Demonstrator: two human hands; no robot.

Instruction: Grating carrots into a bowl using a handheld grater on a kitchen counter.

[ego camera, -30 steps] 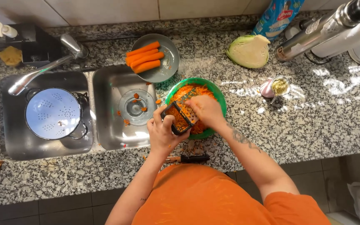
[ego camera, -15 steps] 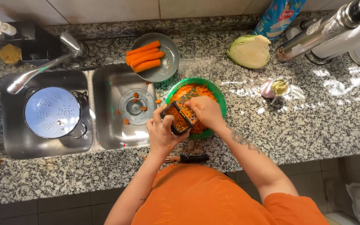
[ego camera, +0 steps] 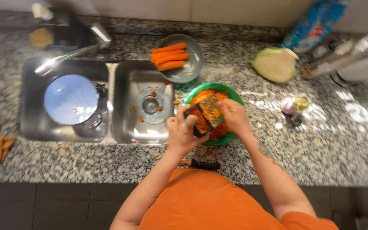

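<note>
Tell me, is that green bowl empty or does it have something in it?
Not empty. The green bowl holds a heap of orange shreds, seen beneath the grater.

The scene was bright and evenly lit, with strong light entering from the right of the frame. It threw white glare patches across the granite counter (ego camera: 341,140) at right centre and shone off the metal bottles (ego camera: 354,59) at upper right. The steel sink (ego camera: 143,106) at centre left carried soft reflections. Motion blur smeared the whole picture, worst along the top edge and the corners. Shadows were faint and short.
</note>
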